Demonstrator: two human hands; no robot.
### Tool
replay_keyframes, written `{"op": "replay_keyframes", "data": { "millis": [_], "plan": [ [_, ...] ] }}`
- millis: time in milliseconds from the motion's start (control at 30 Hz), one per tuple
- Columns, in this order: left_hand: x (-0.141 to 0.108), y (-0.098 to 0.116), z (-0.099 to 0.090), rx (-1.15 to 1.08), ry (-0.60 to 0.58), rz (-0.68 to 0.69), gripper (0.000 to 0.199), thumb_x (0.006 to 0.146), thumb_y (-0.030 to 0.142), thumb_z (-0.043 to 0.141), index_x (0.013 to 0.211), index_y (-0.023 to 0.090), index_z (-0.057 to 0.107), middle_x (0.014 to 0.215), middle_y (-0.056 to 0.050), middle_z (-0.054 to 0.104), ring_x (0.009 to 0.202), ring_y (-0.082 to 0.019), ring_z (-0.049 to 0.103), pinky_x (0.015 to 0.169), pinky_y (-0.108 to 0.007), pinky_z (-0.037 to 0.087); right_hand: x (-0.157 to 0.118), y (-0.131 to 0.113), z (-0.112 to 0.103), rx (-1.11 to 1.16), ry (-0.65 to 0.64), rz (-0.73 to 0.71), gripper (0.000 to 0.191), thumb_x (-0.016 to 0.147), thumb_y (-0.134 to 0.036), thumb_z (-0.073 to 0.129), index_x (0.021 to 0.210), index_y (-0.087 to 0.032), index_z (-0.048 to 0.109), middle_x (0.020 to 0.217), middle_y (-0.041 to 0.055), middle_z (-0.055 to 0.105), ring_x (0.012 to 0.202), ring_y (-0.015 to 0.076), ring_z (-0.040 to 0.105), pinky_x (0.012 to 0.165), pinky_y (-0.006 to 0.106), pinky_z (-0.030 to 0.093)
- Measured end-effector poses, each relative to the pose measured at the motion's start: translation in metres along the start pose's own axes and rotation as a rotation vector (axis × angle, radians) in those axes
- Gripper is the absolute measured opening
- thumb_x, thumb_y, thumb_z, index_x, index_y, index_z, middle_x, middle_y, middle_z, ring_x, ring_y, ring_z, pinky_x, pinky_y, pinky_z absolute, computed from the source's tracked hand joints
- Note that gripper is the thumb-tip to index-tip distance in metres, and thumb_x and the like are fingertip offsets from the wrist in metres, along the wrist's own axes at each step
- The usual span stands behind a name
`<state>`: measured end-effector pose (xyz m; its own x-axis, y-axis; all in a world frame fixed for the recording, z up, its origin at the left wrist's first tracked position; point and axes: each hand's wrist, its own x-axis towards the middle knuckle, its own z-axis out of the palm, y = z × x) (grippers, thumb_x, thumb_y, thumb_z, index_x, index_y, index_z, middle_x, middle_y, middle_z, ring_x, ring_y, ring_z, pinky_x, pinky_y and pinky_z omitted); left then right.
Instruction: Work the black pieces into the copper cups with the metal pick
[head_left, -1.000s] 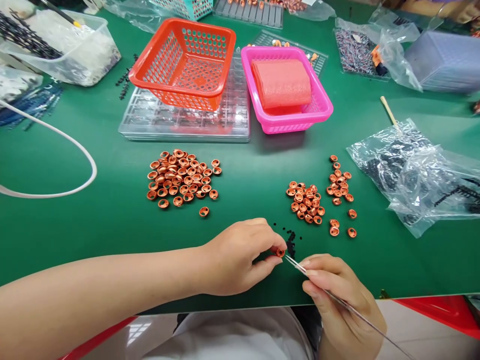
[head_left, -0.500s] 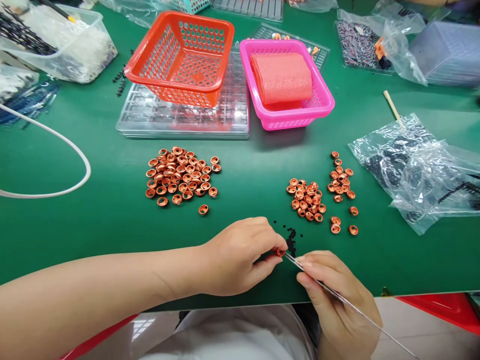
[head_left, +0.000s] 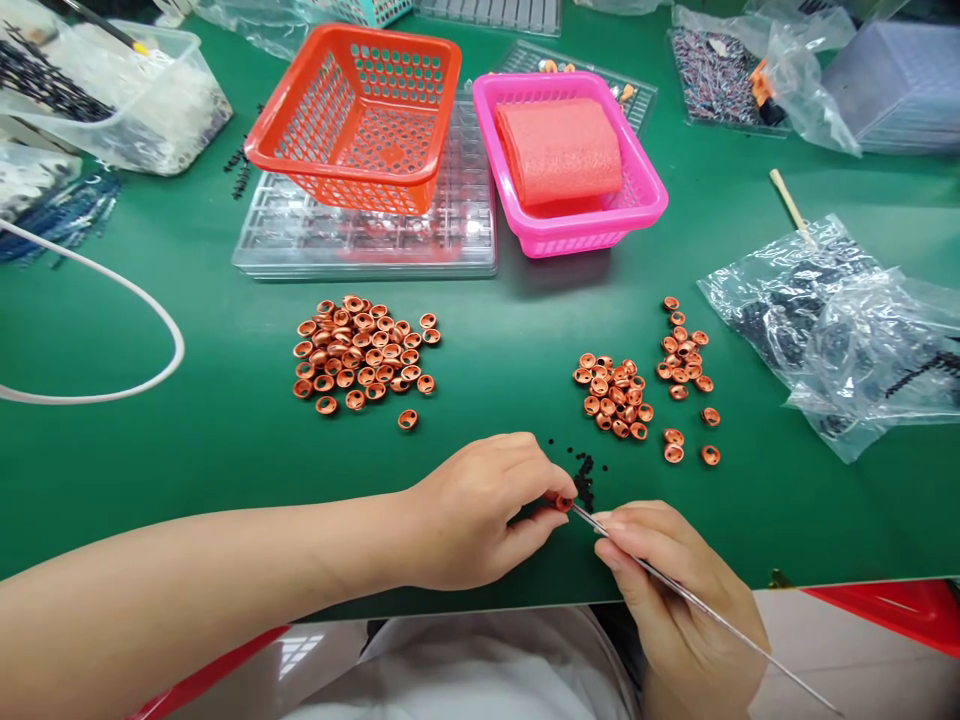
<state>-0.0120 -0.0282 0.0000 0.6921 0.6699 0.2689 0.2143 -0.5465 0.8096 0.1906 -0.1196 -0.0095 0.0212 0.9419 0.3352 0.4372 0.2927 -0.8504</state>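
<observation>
Between thumb and index finger, my left hand (head_left: 487,515) pinches a small copper-coloured cup (head_left: 562,503). My right hand (head_left: 675,590) holds thin metal tweezers (head_left: 697,603), their tips at the cup's right side. Whether the tips grip anything is too small to tell. Small black pieces (head_left: 585,480) lie on the green table just beyond the tips. A large pile of copper cups (head_left: 360,350) sits to the left, a smaller pile (head_left: 613,395) stands beyond my right hand, and a loose group (head_left: 681,360) lies right of that.
Behind the cups, an orange basket (head_left: 390,150) rests on clear plastic trays (head_left: 360,262). Beside it stands a pink basket (head_left: 577,240) with pink foam (head_left: 559,150) inside. Plastic bags with black pieces (head_left: 832,320) lie at right. A white cable (head_left: 178,345) loops at left.
The tweezers and my right hand have shifted very slightly, with the tips still at the cup. My left hand keeps its pinch. The whole view has moved a little.
</observation>
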Motion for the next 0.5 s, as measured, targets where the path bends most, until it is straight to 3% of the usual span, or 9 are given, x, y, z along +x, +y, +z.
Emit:
{"op": "replay_keyframes", "data": {
  "millis": [500],
  "plan": [
    [-0.0002, 0.0002, -0.0004, -0.037, -0.012, -0.030, 0.007, 0.094, 0.013, 0.058, 0.098, 0.016, 0.063, 0.083, -0.004, 0.073, 0.073, -0.015, 0.060, 0.071, -0.028, 0.050, -0.0012, -0.0001, 0.0004, -0.009, 0.017, -0.029, 0.032, 0.087, -0.004, 0.066, 0.111, -0.025, 0.070, 0.097, 0.0027, 0.076, 0.087, 0.0188, 0.073, 0.077, 0.036, 0.062]
  ]
}}
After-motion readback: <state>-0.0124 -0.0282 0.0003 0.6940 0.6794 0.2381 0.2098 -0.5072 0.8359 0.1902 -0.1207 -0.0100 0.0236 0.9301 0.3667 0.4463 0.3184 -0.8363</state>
